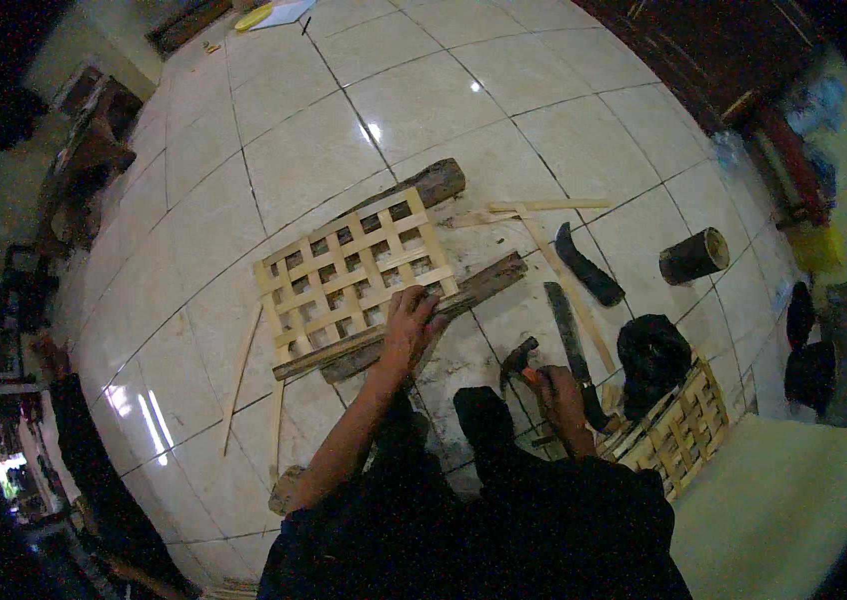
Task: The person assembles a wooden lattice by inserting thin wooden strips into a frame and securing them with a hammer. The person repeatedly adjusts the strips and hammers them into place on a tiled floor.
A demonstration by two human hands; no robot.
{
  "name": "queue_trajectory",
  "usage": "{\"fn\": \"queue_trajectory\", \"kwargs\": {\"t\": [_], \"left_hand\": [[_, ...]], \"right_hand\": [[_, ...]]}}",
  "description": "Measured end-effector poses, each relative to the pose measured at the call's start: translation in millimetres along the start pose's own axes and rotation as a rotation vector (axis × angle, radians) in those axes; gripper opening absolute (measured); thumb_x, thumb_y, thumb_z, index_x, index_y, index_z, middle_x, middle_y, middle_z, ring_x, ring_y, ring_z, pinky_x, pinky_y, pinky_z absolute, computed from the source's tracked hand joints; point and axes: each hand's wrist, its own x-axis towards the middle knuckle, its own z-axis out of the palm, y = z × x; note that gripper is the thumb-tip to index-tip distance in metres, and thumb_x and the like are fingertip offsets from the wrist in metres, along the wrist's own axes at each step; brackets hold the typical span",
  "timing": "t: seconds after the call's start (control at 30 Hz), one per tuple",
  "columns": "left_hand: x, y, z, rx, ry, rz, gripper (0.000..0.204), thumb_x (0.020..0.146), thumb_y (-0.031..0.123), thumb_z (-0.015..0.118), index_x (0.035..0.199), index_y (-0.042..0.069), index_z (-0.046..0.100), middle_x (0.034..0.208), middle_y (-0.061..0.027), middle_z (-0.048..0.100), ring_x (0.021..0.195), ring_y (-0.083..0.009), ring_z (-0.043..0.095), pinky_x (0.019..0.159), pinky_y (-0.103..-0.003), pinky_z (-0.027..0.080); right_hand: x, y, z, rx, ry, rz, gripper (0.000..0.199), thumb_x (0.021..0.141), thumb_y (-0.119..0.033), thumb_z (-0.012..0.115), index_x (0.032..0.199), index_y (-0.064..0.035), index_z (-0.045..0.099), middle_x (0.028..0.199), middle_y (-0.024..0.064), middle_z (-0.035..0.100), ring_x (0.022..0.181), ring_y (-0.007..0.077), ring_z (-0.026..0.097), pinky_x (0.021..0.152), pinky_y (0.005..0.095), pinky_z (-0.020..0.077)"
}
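A woven lattice panel (352, 262) of pale flat strips, likely bamboo, lies tilted across two rough wooden pieces on the tiled floor. My left hand (412, 325) is at its near right edge, fingers curled over the edge strip; the fingertips are partly hidden. Beneath that edge runs a long bark-covered wood piece (484, 284), and a thicker log (436, 183) lies under the far side. Lower right, my right hand (562, 402) is closed round the orange handle of a hammer (520, 358), whose dark head points away to the left, apart from the panel.
Right of the panel lie a long dark blade (566, 325), a curved dark sheath-like piece (589, 268), loose pale strips (549, 205) and a short log (694, 256). A second woven panel (684, 425) leans by a black bundle (652, 355). Another person's dark-clothed limb (104, 470) is at left.
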Motion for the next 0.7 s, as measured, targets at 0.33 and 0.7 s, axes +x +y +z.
{"fn": "queue_trajectory", "kwargs": {"t": [0.33, 0.7], "left_hand": [[-0.8, -11.4, 34.9, -1.056, 0.121, -0.556, 0.026, 0.087, 0.013, 0.062, 0.110, 0.000, 0.056, 0.105, -0.0108, 0.055, 0.091, -0.0224, 0.056, 0.079, -0.036, 0.050], [5.4, -10.8, 11.6, 0.108, 0.051, 0.049, 0.030, 0.072, 0.006, 0.073, 0.099, 0.001, 0.064, 0.101, -0.0156, 0.058, 0.093, -0.0324, 0.055, 0.082, -0.042, 0.046]], "right_hand": [[-1.2, 28.8, -35.9, -0.132, 0.180, 0.236, 0.015, 0.091, -0.012, 0.056, 0.100, -0.0027, 0.062, 0.089, 0.0199, 0.061, 0.080, 0.0376, 0.061, 0.070, 0.0402, 0.0485], [-10.5, 218.9, -110.5, -0.702, 0.235, 0.339, 0.028, 0.090, -0.019, 0.053, 0.107, 0.0037, 0.059, 0.102, 0.0257, 0.060, 0.096, 0.0425, 0.055, 0.085, 0.0499, 0.0452]]}}
